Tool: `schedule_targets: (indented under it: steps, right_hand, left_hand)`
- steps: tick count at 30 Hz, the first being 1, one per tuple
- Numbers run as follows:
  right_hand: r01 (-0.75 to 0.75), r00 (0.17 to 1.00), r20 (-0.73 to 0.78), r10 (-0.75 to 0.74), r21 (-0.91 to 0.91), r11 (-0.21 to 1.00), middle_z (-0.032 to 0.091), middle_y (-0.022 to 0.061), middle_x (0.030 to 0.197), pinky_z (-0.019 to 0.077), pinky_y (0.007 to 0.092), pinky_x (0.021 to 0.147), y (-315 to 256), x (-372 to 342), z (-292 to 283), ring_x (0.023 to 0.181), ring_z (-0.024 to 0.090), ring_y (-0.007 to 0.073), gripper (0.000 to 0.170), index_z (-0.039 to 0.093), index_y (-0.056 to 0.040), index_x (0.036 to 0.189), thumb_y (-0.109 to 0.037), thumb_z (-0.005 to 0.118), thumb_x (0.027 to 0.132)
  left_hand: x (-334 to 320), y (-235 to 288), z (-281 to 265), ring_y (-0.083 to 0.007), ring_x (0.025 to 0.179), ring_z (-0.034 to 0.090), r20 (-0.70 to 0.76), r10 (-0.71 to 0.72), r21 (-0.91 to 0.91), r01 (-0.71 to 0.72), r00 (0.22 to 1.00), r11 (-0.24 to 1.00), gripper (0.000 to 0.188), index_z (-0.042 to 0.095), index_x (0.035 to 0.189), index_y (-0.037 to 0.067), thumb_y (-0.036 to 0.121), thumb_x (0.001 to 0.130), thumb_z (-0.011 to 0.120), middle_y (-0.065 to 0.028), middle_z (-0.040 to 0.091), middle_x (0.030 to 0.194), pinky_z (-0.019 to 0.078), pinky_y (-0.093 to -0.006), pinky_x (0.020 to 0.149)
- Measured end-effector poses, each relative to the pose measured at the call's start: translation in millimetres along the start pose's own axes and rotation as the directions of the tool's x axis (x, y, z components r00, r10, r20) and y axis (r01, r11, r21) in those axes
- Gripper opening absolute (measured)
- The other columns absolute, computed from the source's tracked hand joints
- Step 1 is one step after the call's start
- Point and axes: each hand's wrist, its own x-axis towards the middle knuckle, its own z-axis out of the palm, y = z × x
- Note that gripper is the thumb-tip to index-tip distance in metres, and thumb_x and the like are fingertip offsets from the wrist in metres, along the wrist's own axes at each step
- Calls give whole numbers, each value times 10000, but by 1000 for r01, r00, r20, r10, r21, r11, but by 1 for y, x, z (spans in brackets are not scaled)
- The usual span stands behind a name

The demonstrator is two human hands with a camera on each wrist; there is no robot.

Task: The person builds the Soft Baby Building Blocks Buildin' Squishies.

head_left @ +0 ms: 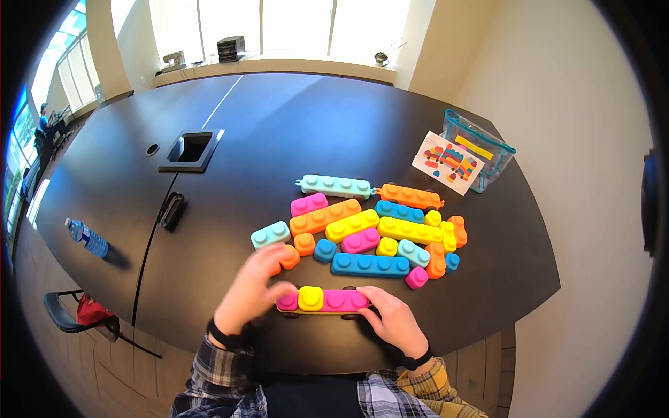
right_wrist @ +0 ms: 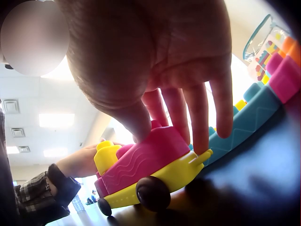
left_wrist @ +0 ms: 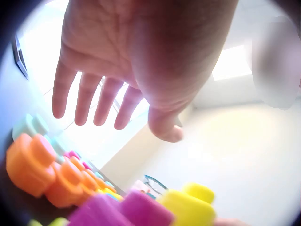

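A toy block car with a yellow wheeled base [right_wrist: 181, 173] stands near the table's front edge. Its top carries a long pink block [head_left: 343, 300], a small yellow block [head_left: 311, 298] and a small magenta block [head_left: 286, 301] at the left end. My right hand [head_left: 397, 324] holds the car's right end, thumb on the near side and fingers on the far side. Above and left of the car, my left hand [head_left: 249, 291] is spread with straight fingers and an empty palm. Just beyond its fingertips sit small orange blocks [left_wrist: 30, 165], partly hidden in the head view.
Loose blocks in several colours, including a long blue block [head_left: 369, 265], lie beyond the car. Behind them stand a light-teal wheeled base [head_left: 334, 185] and an orange one [head_left: 411, 196]. A picture card [head_left: 446, 164] leans on a clear bag [head_left: 481, 139]. A water bottle [head_left: 87, 238] stands left.
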Motion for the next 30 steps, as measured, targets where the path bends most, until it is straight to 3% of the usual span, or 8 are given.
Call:
schedule_targets:
  steps: [2,5,8,13,16,19,21,30]
  right_hand:
    - [3,1000,3,-3,6,1000,715,188,1273,576,440,978,0,-1,0,1164,693,396,412,648,-39,1327,-123,768,942]
    - [25,1000,-8,-25,-3,1000,714,189,1273,575,441,980,0,0,1,1166,691,397,413,645,-41,1329,-123,767,943]
    - [8,1000,-4,-8,9,1000,714,191,1276,574,439,986,0,0,1,1167,691,397,418,646,-43,1337,-126,767,945]
    - [19,1000,-12,-19,13,1000,710,189,1283,574,440,985,1,-1,2,1163,690,399,421,645,-42,1340,-128,767,947]
    - [14,1000,-1,-14,13,1000,710,188,1282,576,437,981,1,-1,1,1159,692,398,419,643,-39,1338,-127,767,948]
    - [0,999,32,0,10,1000,702,187,1312,561,432,1018,4,-1,0,1195,681,388,441,640,-45,1359,-135,769,948]
    - [14,999,36,-15,4,1000,673,188,1368,544,435,1049,5,1,-3,1239,658,388,486,626,-53,1392,-147,781,941]
    - [201,973,-111,-202,-27,979,543,166,1547,503,455,1079,-27,30,-23,1291,613,387,638,579,-100,1503,-200,811,917]
  left_hand:
    - [7,-39,-7,-420,1284,601,-164,8,185,23,986,982,522,626,1345,23,101,863,809,-205,619,1393,508,-458,1084]
    - [13,-81,-15,-378,1218,646,-180,-32,306,87,983,948,475,630,1328,25,73,883,789,-184,654,1316,535,-431,1035]
    - [16,-94,-17,-356,1155,669,-20,-174,234,174,985,957,506,630,1337,33,80,866,808,-175,665,1289,567,-419,964]
    - [27,-102,-12,-412,1128,659,-49,-203,204,209,978,957,503,643,1275,19,116,823,839,-190,671,1212,548,-444,990]
    - [31,-109,-11,-385,1080,685,-14,-188,267,185,982,946,462,654,1226,13,99,814,845,-175,674,1170,586,-423,926]
    - [32,-101,-16,-325,1041,705,-45,-278,98,282,959,954,428,653,1202,8,46,814,827,-143,669,1149,625,-387,874]
    - [31,-84,-22,-246,1083,710,-145,-237,1,240,961,971,407,664,1220,6,-2,834,794,-112,675,1187,650,-356,886]
    - [28,26,-17,-247,1137,714,-30,176,-51,-178,984,983,482,702,1268,33,-49,804,804,-129,682,1290,613,-343,918]
